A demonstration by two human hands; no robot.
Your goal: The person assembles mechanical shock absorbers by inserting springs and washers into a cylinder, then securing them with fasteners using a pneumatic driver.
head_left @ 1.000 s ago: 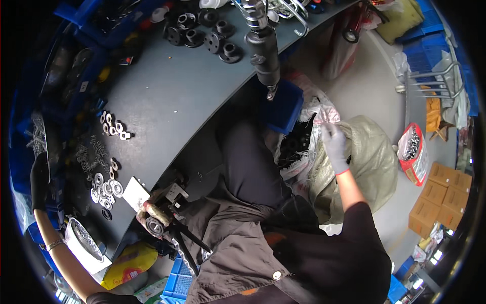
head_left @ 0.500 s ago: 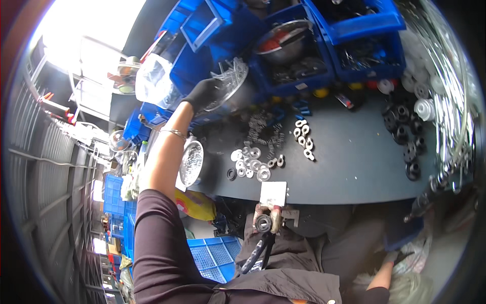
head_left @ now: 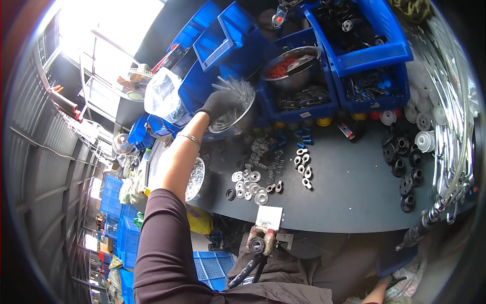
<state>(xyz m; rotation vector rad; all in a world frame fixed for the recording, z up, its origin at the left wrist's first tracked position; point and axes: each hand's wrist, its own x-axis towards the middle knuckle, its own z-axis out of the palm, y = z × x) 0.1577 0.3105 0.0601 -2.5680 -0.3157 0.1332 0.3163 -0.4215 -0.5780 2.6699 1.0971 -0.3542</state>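
Observation:
My left hand (head_left: 223,104), in a dark glove, reaches into a steel bowl (head_left: 249,114) at the far left of the table. Shiny coil springs (head_left: 243,91) fill the bowl and stick up around the hand. Its fingertips are hidden among them, so any grip does not show. Low at the right edge, below the tabletop, my right hand (head_left: 394,281) is small and partly hidden beside a clear plastic bag (head_left: 412,276). On the table lie loose springs (head_left: 263,157), pale metal rings (head_left: 247,185), small eyelet-shaped metal parts (head_left: 304,167) and blue sleeves (head_left: 306,139).
Blue bins (head_left: 374,63) of parts line the back. A bowl (head_left: 291,71) with red pieces sits in one. Black knobs (head_left: 406,182) and long metal rods (head_left: 450,131) lie right. A small fixture with a white plate (head_left: 269,218) stands at the front edge. Another bowl (head_left: 198,177) is beside my left forearm.
The view has shifted, so the table and bins appear lower in the picture. My left hand stays at the bowl of springs. My right hand remains low at the right.

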